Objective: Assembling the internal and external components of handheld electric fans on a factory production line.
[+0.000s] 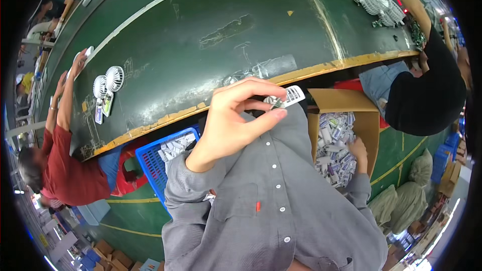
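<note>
My left hand (236,120) is raised in front of my grey shirt, near the table's edge. Its thumb and fingertips pinch a small white slotted plastic part (295,95); a bit of dark green and metal shows at the fingertips. My right hand (358,151) reaches down into an open cardboard box (372,125) at my right side. Many small white and purple-grey pieces (331,143) fill this box. The right fingers are partly hidden against the pieces, so whether they grip one does not show.
A dark green worktable (170,65) spans the front. A blue basket (150,163) with white pieces stands at my left. White handheld fans (108,81) lie near a person in red (80,165). White fan parts (381,7) lie near a person in black (427,90).
</note>
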